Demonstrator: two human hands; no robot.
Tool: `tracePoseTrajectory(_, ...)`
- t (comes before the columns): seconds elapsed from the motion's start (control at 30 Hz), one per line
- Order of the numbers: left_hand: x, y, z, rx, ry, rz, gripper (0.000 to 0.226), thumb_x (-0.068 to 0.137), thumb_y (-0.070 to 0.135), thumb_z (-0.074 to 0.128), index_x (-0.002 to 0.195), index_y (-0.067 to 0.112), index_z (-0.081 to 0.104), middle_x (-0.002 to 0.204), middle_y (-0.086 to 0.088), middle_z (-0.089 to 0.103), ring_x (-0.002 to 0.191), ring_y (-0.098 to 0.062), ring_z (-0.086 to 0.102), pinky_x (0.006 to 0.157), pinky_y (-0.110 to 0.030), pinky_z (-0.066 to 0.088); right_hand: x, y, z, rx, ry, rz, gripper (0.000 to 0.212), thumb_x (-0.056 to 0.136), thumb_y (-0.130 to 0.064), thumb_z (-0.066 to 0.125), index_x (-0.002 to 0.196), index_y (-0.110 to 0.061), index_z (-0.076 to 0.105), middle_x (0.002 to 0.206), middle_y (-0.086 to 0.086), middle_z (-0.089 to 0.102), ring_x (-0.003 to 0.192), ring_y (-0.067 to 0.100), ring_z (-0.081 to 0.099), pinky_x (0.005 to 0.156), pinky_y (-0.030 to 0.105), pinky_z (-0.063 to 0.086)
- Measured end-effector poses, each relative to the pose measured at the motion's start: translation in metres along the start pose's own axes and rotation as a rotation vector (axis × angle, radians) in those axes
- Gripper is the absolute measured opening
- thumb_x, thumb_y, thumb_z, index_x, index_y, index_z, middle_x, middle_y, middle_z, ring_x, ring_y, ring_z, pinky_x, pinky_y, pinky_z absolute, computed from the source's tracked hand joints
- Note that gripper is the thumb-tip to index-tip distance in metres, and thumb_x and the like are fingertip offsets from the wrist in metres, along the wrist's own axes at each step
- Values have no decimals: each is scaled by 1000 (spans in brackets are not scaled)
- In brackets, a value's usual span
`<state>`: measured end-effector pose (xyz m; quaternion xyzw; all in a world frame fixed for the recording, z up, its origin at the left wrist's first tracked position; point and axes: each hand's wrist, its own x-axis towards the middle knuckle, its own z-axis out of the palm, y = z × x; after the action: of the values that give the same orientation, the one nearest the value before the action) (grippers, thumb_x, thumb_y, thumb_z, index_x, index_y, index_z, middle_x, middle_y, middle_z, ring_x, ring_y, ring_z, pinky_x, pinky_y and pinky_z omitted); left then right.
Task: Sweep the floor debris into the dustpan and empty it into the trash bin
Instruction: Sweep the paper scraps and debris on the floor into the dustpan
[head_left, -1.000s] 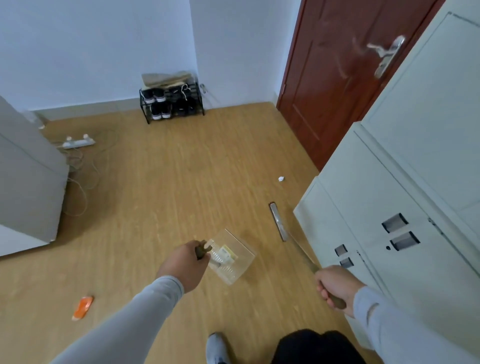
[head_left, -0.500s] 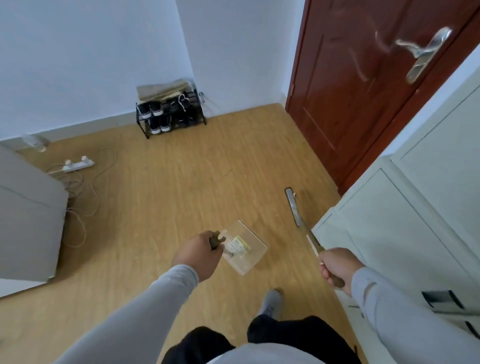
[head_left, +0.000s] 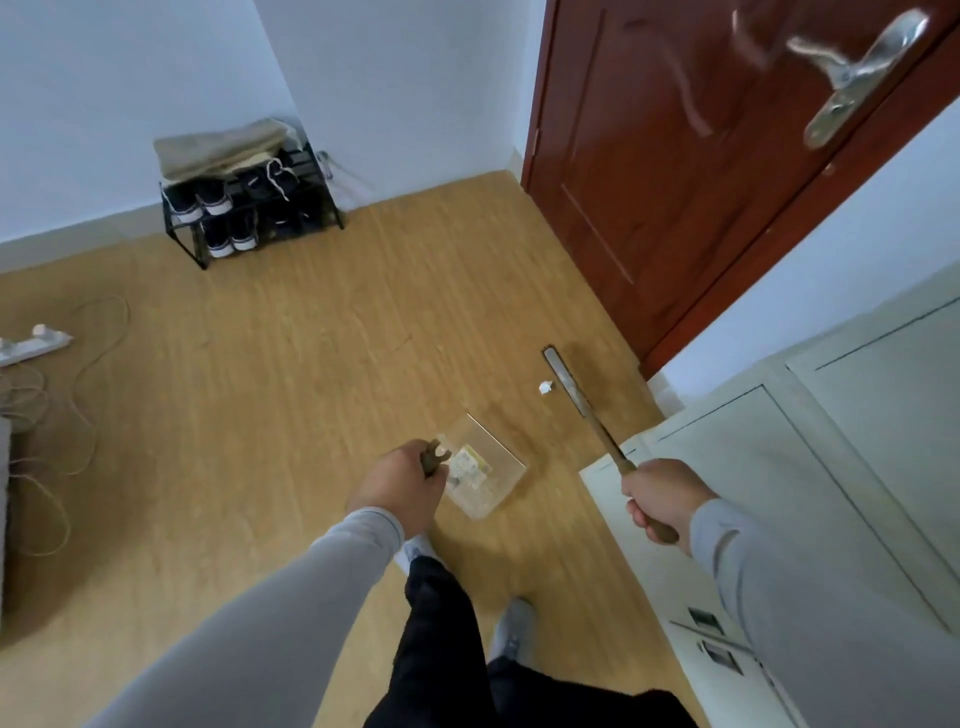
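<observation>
my left hand (head_left: 397, 480) grips the handle of the clear dustpan (head_left: 483, 467), held off the floor with some scraps already in it. my right hand (head_left: 660, 499) is wrapped round the broom (head_left: 576, 395) stick, its narrow head down just beside a small white scrap (head_left: 545, 387) on the wooden floor (head_left: 311, 364). to do this well i'd lower the pan's lip flat to the boards close by the scrap, then draw the head toward it in a short, light stroke.
</observation>
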<state>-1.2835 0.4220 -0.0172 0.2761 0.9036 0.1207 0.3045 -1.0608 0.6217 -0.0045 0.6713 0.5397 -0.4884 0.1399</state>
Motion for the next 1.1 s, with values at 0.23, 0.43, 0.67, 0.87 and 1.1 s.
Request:
tracePoseTrajectory(0.23, 114, 17, 19, 23, -81, 10, 15, 96, 42, 49, 100, 30, 58, 77, 9, 63, 67, -17, 62, 59, -30, 50, 98, -66, 9, -131, 61, 37, 19, 81, -2, 47, 71, -2, 63, 68, 19, 63, 66, 31, 54, 62, 36, 43)
tracePoseTrajectory(0.43, 185, 34, 22, 30, -108, 3, 15, 96, 38, 47, 102, 28, 56, 79, 7, 63, 73, -22, 64, 60, -30, 47, 167, -100, 24, -312, 29, 35, 22, 90, 1, 45, 71, -2, 56, 65, 18, 60, 56, 28, 54, 53, 30, 43)
tracePoseTrajectory(0.67, 198, 36, 18, 36, -136, 24, 20, 96, 36, 46, 106, 24, 59, 86, 1, 67, 77, -26, 65, 67, -34, 54, 115, -95, 6, -337, -225, 90, 38, 94, -12, 55, 126, -33, 59, 64, 9, 56, 50, 22, 48, 47, 27, 39)
tracePoseTrajectory(0.87, 199, 37, 11, 25, -140, 48, 23, 98, 36, 44, 107, 21, 59, 79, 3, 65, 71, -23, 64, 63, -32, 53, 46, -92, -16, -309, -191, 73, 51, 99, -16, 59, 147, -27, 51, 58, 2, 55, 38, 11, 43, 38, 22, 35)
tracePoseTrajectory(1.1, 195, 29, 11, 3, -199, 0, 23, 97, 38, 43, 110, 25, 57, 85, 4, 67, 74, -20, 65, 64, -33, 55, 57, -119, 20, -419, -268, 39, 50, 98, -15, 54, 147, -23, 52, 62, -4, 57, 47, 10, 49, 42, 21, 38)
